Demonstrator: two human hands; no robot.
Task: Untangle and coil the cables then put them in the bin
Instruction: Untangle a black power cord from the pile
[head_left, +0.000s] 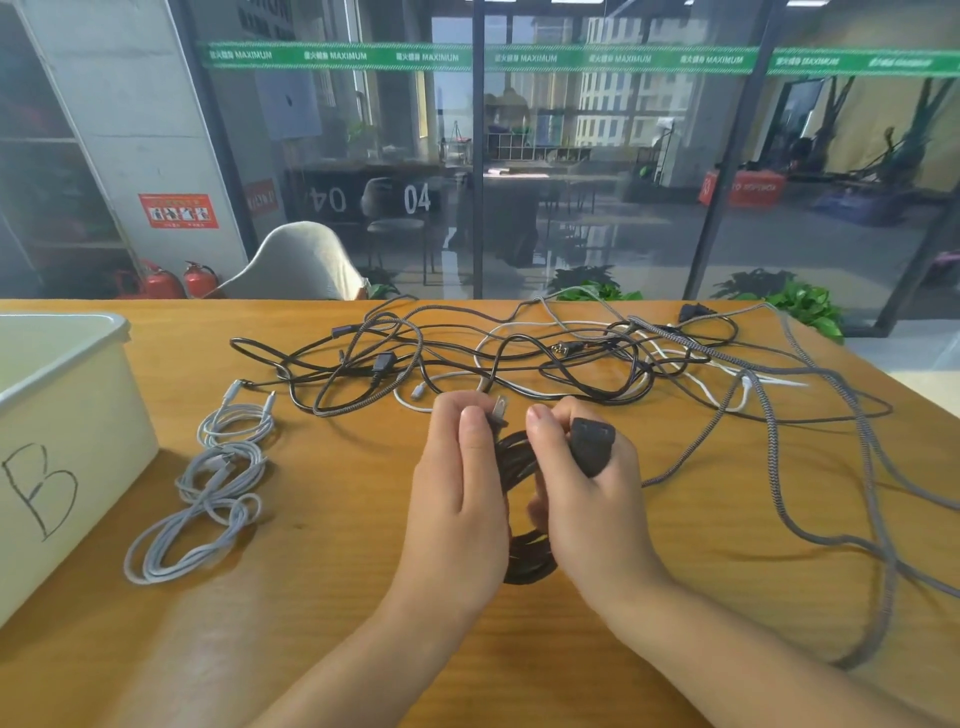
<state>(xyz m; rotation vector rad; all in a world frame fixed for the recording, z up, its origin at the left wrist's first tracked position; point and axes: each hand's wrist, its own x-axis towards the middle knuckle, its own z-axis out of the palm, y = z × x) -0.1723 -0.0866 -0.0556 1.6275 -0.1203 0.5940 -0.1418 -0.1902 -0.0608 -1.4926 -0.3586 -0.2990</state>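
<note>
My left hand (457, 483) and right hand (582, 488) are both wrapped round the coiled black power cable (524, 519), fingers curled on the bundle. Left fingers pinch the pronged plug (500, 408); right fingers grip the chunky black connector (592, 447). Just beyond my fingertips sprawls the tangle of cables (519, 358) across the table (322, 597). Off to the left of my fingers, grey coiled cables (208, 493), then the white bin (67, 415) marked B.

Both hands (524, 483) grip a coiled black cable (524, 556) above the table (332, 597).
</note>
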